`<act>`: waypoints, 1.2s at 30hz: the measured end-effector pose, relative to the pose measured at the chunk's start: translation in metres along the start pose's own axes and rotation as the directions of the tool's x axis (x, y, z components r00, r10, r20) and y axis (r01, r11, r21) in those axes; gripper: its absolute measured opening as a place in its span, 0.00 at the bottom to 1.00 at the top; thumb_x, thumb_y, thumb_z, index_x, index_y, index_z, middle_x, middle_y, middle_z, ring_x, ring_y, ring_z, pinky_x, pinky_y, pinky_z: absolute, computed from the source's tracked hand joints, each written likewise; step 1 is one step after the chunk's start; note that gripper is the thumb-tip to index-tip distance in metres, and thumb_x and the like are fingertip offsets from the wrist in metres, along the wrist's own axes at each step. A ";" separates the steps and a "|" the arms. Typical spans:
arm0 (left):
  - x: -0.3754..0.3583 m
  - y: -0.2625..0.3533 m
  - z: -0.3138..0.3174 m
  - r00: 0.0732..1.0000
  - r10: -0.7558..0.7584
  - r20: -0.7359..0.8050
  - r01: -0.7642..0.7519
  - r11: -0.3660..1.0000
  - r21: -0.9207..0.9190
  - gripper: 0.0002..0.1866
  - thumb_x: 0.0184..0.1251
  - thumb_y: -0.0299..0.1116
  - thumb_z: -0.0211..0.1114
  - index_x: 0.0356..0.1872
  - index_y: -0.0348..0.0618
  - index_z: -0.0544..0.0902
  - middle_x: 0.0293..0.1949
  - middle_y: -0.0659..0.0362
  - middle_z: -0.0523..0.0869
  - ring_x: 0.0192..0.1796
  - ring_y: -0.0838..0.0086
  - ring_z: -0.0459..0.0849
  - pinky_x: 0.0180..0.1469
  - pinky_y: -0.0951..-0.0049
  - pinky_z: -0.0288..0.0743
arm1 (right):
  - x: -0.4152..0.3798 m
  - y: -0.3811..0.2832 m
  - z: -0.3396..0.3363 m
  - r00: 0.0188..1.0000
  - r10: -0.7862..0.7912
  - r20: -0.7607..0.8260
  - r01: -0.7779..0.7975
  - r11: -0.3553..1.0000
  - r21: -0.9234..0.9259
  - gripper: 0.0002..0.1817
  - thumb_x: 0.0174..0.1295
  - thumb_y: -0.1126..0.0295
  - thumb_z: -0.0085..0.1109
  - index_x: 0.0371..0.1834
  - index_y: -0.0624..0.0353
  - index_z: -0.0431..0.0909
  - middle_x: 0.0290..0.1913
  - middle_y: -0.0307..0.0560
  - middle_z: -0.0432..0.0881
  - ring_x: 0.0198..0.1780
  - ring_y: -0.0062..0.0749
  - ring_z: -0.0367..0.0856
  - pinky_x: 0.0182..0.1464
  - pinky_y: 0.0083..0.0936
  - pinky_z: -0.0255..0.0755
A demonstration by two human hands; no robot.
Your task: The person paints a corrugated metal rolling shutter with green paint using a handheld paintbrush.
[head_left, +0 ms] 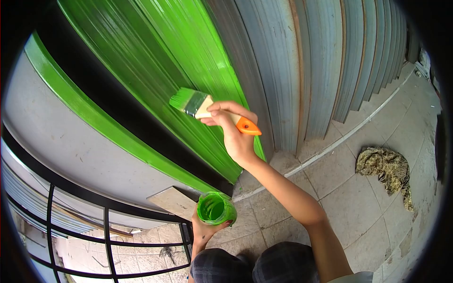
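Note:
My right hand (233, 125) is closed round the handle of a paintbrush (200, 104), whose pale wooden grip ends in an orange tip. Its bristles, coated in green paint, overlap the green ribbed metal panel (174, 66) in this view. Low in front of me, my left hand (203, 231) grips a clear jar of green paint (216, 209) from beneath and the side. Green paint smears the jar's rim and walls, and its mouth faces up.
Unpainted grey corrugated metal (278, 61) continues to the right. A green-edged frame (118, 137) and a black barred grille (106, 231) stand left. A crumpled patterned cloth (384, 170) lies on the tiled floor (349, 203). My knees (255, 264) show below.

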State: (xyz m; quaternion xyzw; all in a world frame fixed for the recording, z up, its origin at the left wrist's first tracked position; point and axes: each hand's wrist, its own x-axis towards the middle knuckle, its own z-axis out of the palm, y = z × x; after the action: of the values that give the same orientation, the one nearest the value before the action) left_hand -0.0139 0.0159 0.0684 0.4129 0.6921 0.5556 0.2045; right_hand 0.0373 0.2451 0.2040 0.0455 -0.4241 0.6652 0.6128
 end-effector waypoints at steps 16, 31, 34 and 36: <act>-0.005 -0.006 0.001 0.998 -0.055 0.000 0.055 0.998 -0.013 0.44 0.33 0.30 0.86 0.58 0.32 0.74 0.50 0.52 0.85 0.53 0.69 0.84 0.60 0.67 0.76 | -0.037 0.012 -0.023 0.995 0.086 -0.048 -0.085 0.996 0.025 0.06 0.65 0.77 0.58 0.37 0.70 0.82 0.34 0.48 0.86 0.37 0.27 0.87 0.41 0.19 0.80; -0.008 -0.006 0.002 0.997 -0.078 0.007 0.078 0.997 0.024 0.43 0.34 0.30 0.85 0.58 0.32 0.74 0.50 0.52 0.85 0.53 0.69 0.84 0.60 0.67 0.76 | -0.086 0.066 -0.098 0.960 0.196 -0.198 -0.236 0.950 -0.202 0.05 0.64 0.78 0.58 0.35 0.69 0.82 0.33 0.49 0.87 0.36 0.25 0.87 0.39 0.19 0.80; -0.007 -0.007 0.000 0.998 -0.062 0.005 0.062 0.998 0.020 0.43 0.34 0.30 0.85 0.58 0.32 0.74 0.50 0.52 0.85 0.53 0.69 0.84 0.60 0.67 0.76 | -0.036 0.033 -0.061 0.991 0.086 -0.099 -0.097 0.989 -0.112 0.06 0.65 0.80 0.54 0.37 0.71 0.81 0.35 0.51 0.86 0.37 0.31 0.87 0.41 0.22 0.81; -0.007 -0.003 0.000 0.998 -0.064 -0.001 0.064 0.998 0.008 0.43 0.34 0.30 0.85 0.58 0.32 0.74 0.50 0.52 0.85 0.52 0.69 0.84 0.60 0.67 0.77 | -0.023 0.022 -0.049 0.995 0.032 -0.090 -0.033 0.999 -0.013 0.05 0.64 0.80 0.56 0.36 0.69 0.82 0.34 0.49 0.87 0.36 0.26 0.87 0.40 0.20 0.80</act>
State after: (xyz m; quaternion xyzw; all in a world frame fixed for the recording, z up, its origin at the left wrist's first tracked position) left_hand -0.0106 0.0103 0.0641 0.3913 0.7074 0.5460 0.2201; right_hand 0.0467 0.2603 0.1479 0.0044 -0.4017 0.6734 0.6206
